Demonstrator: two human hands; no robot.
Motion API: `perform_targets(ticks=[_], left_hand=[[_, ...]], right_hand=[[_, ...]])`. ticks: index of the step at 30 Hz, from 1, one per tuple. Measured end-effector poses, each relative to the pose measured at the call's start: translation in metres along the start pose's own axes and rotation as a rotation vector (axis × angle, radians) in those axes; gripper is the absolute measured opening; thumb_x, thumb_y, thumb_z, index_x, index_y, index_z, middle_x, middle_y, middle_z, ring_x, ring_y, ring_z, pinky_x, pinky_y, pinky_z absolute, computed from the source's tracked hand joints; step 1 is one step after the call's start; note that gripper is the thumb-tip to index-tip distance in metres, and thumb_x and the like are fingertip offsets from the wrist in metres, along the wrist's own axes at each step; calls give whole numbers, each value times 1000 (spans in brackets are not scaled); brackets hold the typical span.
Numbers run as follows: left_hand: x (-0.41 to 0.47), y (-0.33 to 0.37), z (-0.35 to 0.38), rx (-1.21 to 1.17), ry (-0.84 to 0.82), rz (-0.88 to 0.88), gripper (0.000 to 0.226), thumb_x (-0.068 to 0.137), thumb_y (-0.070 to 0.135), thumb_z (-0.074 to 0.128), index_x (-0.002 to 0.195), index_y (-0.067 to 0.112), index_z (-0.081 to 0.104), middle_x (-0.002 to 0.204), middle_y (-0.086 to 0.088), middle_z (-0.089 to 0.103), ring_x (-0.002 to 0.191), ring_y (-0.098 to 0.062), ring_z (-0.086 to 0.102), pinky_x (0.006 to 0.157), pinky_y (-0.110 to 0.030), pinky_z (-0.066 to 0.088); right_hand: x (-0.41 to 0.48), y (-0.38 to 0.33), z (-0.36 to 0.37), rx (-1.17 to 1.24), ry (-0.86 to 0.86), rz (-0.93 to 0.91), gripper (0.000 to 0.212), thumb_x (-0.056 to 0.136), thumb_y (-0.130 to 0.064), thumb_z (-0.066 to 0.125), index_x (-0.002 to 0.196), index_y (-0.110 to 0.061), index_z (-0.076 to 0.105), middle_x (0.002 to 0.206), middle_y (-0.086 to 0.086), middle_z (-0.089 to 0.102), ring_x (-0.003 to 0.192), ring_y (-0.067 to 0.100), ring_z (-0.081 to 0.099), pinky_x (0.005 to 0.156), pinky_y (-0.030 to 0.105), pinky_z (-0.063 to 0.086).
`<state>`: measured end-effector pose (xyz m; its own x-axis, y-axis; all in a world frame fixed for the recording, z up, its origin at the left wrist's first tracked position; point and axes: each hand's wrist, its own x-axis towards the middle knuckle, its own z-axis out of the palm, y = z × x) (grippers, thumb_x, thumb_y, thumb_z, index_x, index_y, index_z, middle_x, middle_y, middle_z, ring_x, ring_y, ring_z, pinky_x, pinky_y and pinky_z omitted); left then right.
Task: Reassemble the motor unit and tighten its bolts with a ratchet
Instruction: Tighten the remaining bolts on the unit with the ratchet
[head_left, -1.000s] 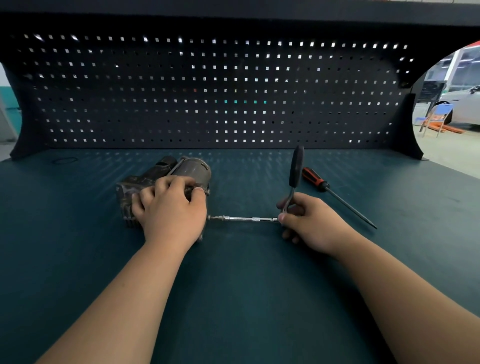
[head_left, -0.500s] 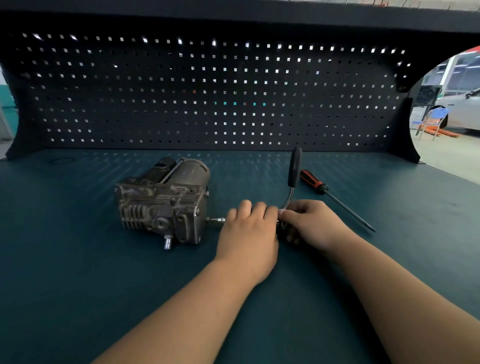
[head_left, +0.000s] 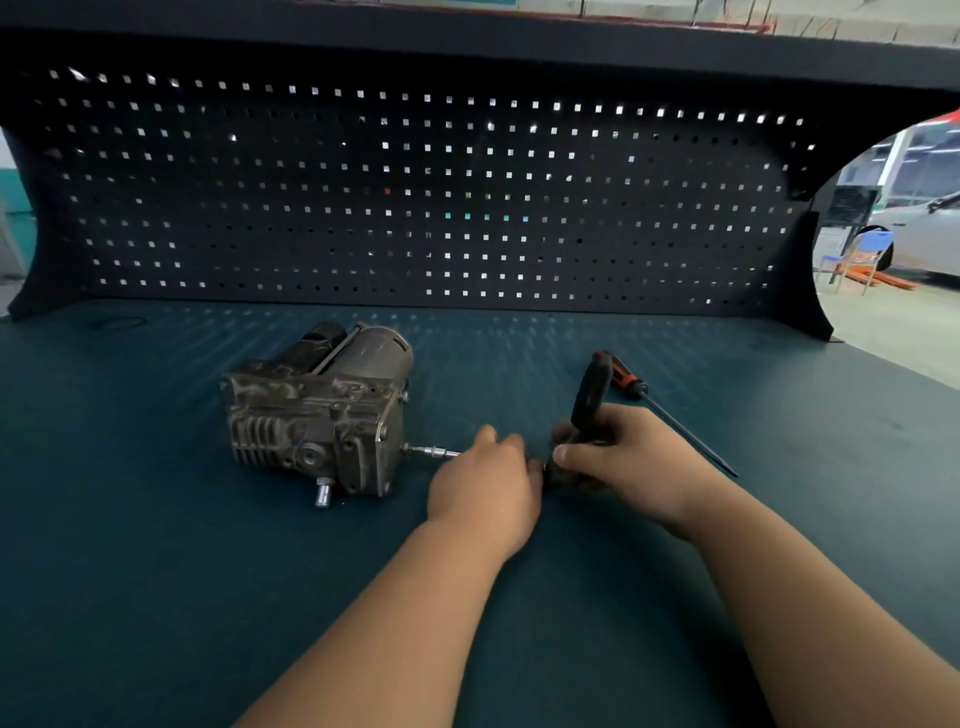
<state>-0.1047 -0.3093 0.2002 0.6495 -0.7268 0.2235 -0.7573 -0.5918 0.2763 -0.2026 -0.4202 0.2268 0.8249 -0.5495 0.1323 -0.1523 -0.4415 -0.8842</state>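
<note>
1. A second ago the left hand (head_left: 485, 478) lay on top of the motor unit (head_left: 317, 415). Half a second ago it had crossed to the extension bar (head_left: 432, 452), and it is there now, fingers bent over the bar just beside the ratchet's head. The thumb is hidden.
2. The right hand (head_left: 628, 462) stays clamped on the lower end of the ratchet (head_left: 589, 389), thumb pressed near the head. The black handle points up and away, lower in view than before, its tip now overlapping the screwdriver's handle.
3. The motor unit has not shifted. It sits left of centre on the bench top (head_left: 156, 571), and the bar's far end meets its right face.
4. The screwdriver (head_left: 631, 385) lies where it was, just behind the right hand, its shaft running out to the right.
5. Edges: the pegboard (head_left: 415, 197) walls the back, and the bench's right edge cuts diagonally past the screwdriver tip, well apart from it.
6. Room: broad teal mat shows left of the motor unit, behind it up to the pegboard, and on the near side around both forearms.
</note>
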Motion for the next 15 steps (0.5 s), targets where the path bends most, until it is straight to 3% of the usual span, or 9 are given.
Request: perform_targets(ticks=[2, 6, 9, 15], left_hand=[[0, 1, -1, -18, -7, -18, 33, 100, 41, 34, 113, 19, 54, 115, -6, 46, 101, -30, 56, 70, -32, 34], [0, 2, -2, -33, -14, -43, 33, 100, 41, 34, 114, 20, 55, 118, -5, 45, 103, -29, 57, 72, -33, 35], [2, 2, -2, -21, -18, -44, 33, 100, 41, 34, 114, 20, 55, 118, -5, 46, 102, -29, 57, 71, -34, 36], [-1, 4, -2, -66, -21, -56, 34, 99, 40, 34, 112, 17, 55, 117, -6, 47, 100, -31, 57, 71, -35, 35]], right_hand=[[-6, -8, -7, -201, 4, -52, 10, 79, -15, 75, 85, -20, 70, 84, -10, 72, 79, 6, 68, 78, 25, 52], [-15, -22, -10, -490, -69, -105, 13, 75, -18, 78, 84, -24, 71, 74, -14, 67, 65, 5, 63, 68, 26, 52], [-12, -23, -11, -446, -58, -116, 12, 79, -15, 74, 85, -25, 70, 73, -16, 68, 58, 6, 66, 62, 23, 53], [7, -8, -6, -222, 152, -57, 8, 90, -22, 62, 84, -19, 65, 67, -8, 70, 42, 14, 59, 46, 17, 42]])
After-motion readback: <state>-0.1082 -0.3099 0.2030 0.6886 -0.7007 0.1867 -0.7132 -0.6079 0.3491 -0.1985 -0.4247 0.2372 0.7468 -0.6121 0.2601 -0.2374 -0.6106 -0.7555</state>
